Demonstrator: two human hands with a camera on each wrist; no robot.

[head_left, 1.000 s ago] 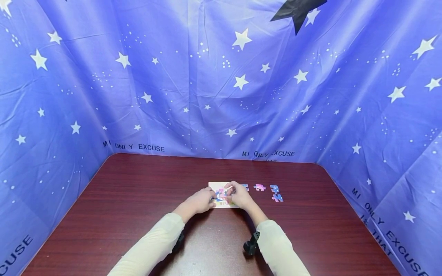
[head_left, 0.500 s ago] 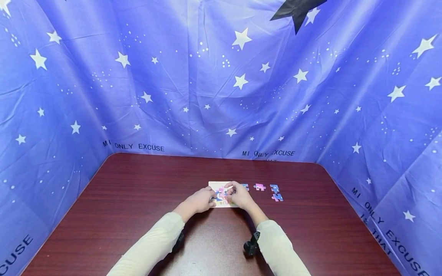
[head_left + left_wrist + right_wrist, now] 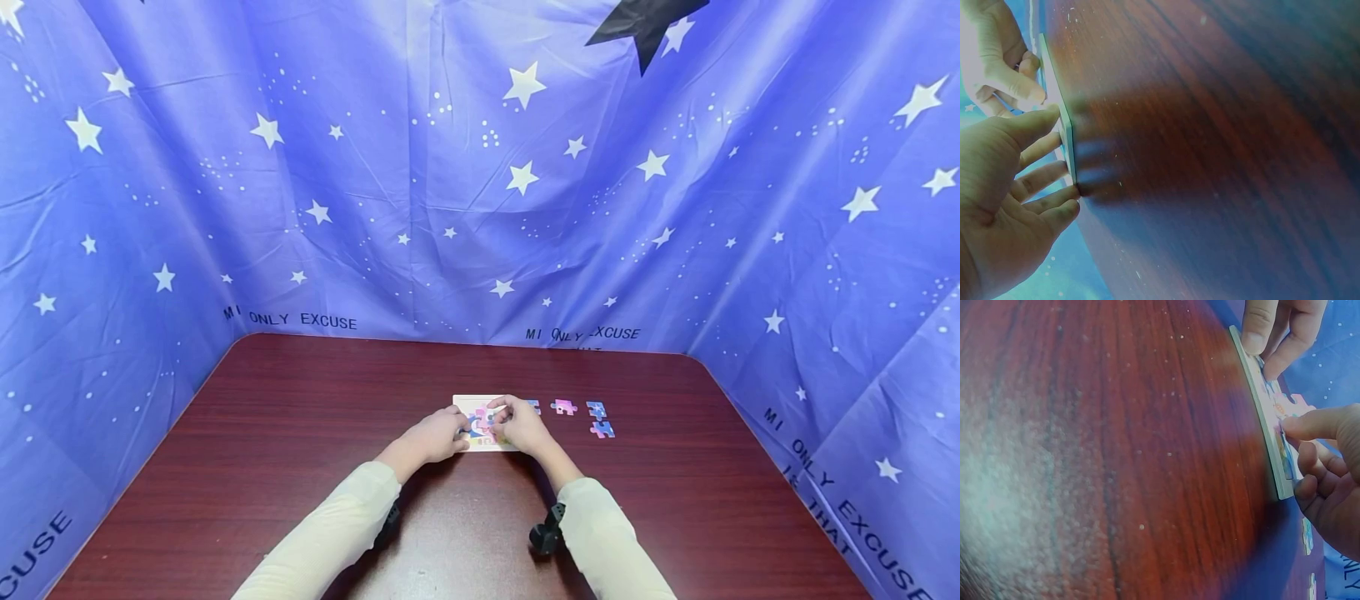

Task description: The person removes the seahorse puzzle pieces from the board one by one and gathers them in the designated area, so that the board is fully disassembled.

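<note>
A small white-framed puzzle board [image 3: 467,400] lies flat on the table, partly filled with colourful pieces. My left hand [image 3: 433,437] rests on its left end; in the right wrist view the left thumb [image 3: 1254,340] presses on the frame, with the fingers reaching over the pieces. My right hand [image 3: 522,427] pinches a pink puzzle piece [image 3: 1297,403] over the board's right half. That piece stands partly above the others, and the right fingers cover some of it. In the left wrist view the board's thin edge [image 3: 1063,119] is seen side-on.
Loose puzzle pieces lie to the right of the board: a pink one [image 3: 564,407], a blue one [image 3: 596,410] and another blue one [image 3: 602,430]. One more blue piece [image 3: 533,407] sits partly behind my right hand. A starry blue curtain [image 3: 480,208] surrounds the dark red table [image 3: 300,467].
The right fingertips and the pink piece shift very slightly on the board. My left hand, the board and the loose pieces stay in place.
</note>
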